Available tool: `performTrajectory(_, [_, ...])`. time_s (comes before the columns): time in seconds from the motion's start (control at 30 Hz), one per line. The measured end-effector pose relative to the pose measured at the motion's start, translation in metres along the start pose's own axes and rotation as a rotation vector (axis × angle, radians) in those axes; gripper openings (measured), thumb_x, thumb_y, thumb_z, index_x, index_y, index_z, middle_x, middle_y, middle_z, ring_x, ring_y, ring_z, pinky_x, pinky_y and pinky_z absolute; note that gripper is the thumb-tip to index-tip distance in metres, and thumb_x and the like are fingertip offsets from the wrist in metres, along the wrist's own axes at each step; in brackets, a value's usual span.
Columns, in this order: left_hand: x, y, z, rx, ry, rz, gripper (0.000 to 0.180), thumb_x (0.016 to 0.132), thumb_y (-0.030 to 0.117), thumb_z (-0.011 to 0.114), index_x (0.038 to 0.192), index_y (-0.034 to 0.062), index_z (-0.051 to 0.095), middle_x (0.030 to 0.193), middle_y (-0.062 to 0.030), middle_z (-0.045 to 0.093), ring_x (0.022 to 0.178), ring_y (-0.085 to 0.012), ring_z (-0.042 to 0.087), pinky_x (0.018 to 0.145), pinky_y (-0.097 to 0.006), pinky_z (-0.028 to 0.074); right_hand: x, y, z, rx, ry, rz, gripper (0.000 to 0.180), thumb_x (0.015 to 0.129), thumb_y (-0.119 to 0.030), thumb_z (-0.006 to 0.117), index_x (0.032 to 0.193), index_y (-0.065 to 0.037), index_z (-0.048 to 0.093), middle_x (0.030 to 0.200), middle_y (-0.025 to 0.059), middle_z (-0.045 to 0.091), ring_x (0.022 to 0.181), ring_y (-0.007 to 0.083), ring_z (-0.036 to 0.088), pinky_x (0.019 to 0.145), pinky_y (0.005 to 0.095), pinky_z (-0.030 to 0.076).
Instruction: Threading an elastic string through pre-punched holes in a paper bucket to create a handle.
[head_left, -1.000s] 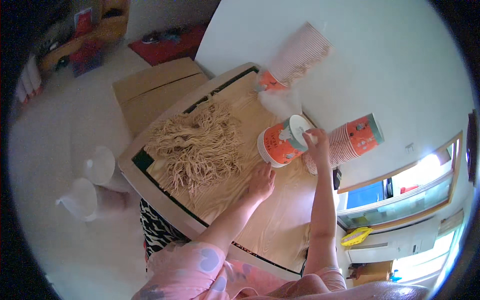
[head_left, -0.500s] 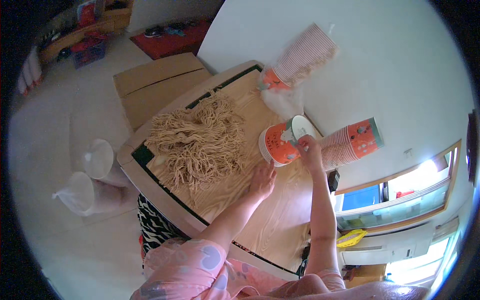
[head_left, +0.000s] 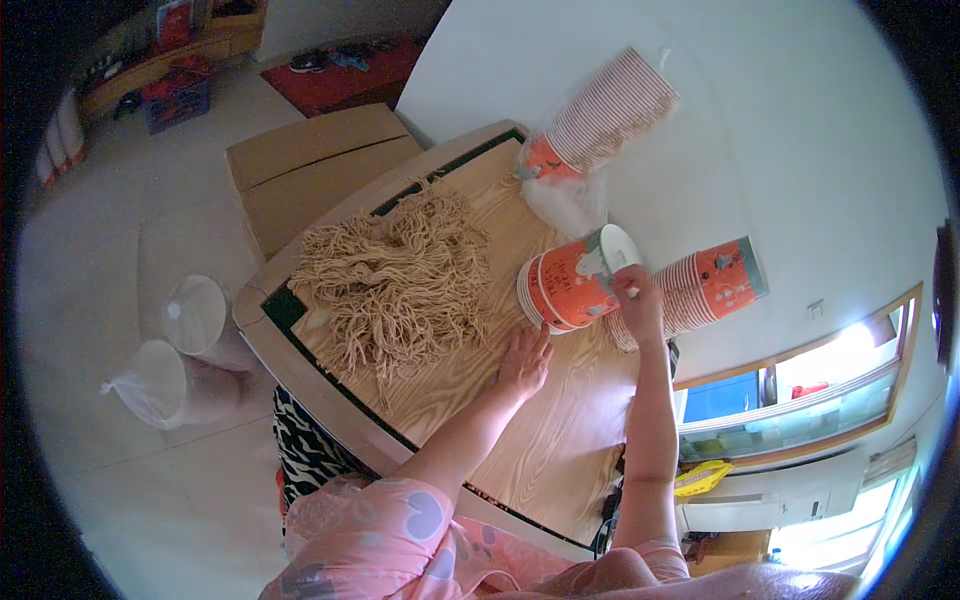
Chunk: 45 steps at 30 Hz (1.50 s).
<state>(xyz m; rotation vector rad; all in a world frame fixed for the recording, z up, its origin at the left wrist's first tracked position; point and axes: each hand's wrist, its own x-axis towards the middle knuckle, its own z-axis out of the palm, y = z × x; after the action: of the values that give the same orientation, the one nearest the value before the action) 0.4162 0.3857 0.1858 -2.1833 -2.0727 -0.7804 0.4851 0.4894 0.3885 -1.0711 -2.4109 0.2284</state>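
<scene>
Wood-grain table stands against a white wall, noodles heaped on it; right hand grasps an orange cup stack, left hand flat, released.

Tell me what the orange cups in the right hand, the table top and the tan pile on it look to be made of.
Orange cups: likely paper, with a matte printed wall, white inside and thin rolled rims, nested tightly in the right hand.
Table top: wood or a wood-look laminate; pale grain lines under a smooth, faintly shiny finish, so which one is open.
Tan pile: looks like raw noodles, dull, loose, tangled strands.
</scene>
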Motion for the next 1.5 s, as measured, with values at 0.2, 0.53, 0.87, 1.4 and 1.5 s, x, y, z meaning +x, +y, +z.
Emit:
performTrajectory(0.2, [0.001, -0.002, 0.014, -0.056, 0.074, -0.017, 0.036, 0.084, 0.028, 0.046, 0.113, 0.0078, 0.052, 0.14, -0.0152, 0.028, 0.115, -0.0342, 0.04, 0.096, -0.052, 0.028, 0.008, -0.046, -0.081, 0.107, 0.397, -0.084, 0.01, 0.077, -0.001, 0.061, 0.086, -0.001, 0.058, 0.082, 0.0037, 0.059, 0.08, 0.0124, 0.056, 0.071, 0.0273, 0.045])
performTrajectory(0.53, [-0.029, -0.022, -0.027, -0.85, 0.328, -0.217, 0.031, 0.086, 0.018, 0.051, 0.113, 0.0032, 0.048, 0.119, -0.0187, 0.05, 0.109, -0.03, 0.048, 0.092, -0.042, 0.038, -0.147, -0.03, 0.004, 2.033, 0.542, 0.271, 0.041, 0.087, -0.013, 0.047, 0.126, -0.003, 0.042, 0.127, 0.0136, 0.047, 0.118, 0.028, 0.043, 0.102, 0.0438, 0.033])
performTrajectory(0.87, [-0.142, -0.055, -0.181, -1.445, 0.019, -0.324, 0.056, 0.091, 0.039, 0.039, 0.13, -0.0009, 0.036, 0.13, -0.0144, 0.042, 0.12, -0.0243, 0.039, 0.102, -0.035, 0.026, -0.276, -0.068, 0.141, 1.96, 0.42, 0.833, 0.036, 0.089, -0.018, 0.048, 0.121, 0.0, 0.047, 0.113, 0.0128, 0.056, 0.101, 0.0223, 0.056, 0.083, 0.0389, 0.049])
performTrajectory(1.4, [-0.154, -0.013, -0.173, -1.228, 0.005, -0.175, 0.044, 0.095, 0.027, 0.035, 0.129, -0.0007, 0.037, 0.128, -0.0151, 0.041, 0.12, -0.0247, 0.038, 0.101, -0.035, 0.028, -0.307, -0.101, 0.124, 1.483, 0.575, 0.841, 0.034, 0.089, -0.014, 0.048, 0.12, -0.001, 0.048, 0.113, 0.0107, 0.056, 0.101, 0.0197, 0.055, 0.086, 0.0361, 0.047])
performTrajectory(1.5, [-0.134, -0.022, -0.149, -1.26, -0.081, -0.4, 0.049, 0.095, 0.037, 0.035, 0.124, -0.0019, 0.043, 0.123, -0.0147, 0.047, 0.114, -0.0221, 0.044, 0.098, -0.032, 0.031, -0.314, -0.092, 0.132, 1.005, 0.529, 0.632, 0.036, 0.088, -0.008, 0.048, 0.123, -0.002, 0.044, 0.119, 0.0071, 0.052, 0.109, 0.0163, 0.048, 0.09, 0.0311, 0.043])
